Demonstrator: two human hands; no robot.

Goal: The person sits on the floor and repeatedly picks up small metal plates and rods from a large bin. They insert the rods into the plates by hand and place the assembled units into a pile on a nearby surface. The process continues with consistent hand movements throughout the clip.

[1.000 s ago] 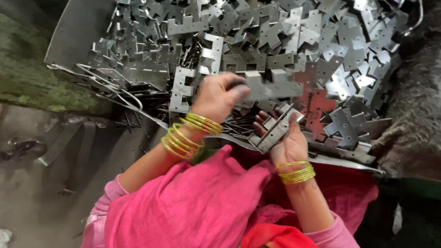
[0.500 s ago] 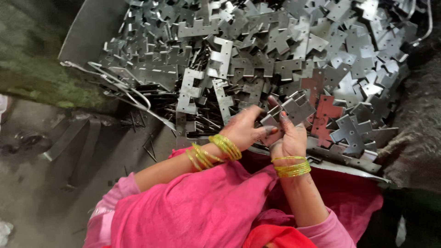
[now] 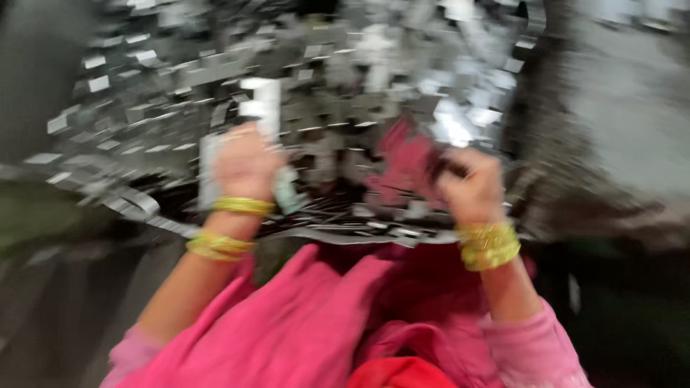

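**Both hands at the bracket pile, frame blurred**

My left hand is raised at the near edge of the pile, fingers curled around a pale metal bracket that sticks up above it. My right hand is well apart from the left, closed on a reddish piece that lies just left of it. Yellow bangles sit on both wrists. Pink cloth lies below both hands. Motion blur hides the finger detail.
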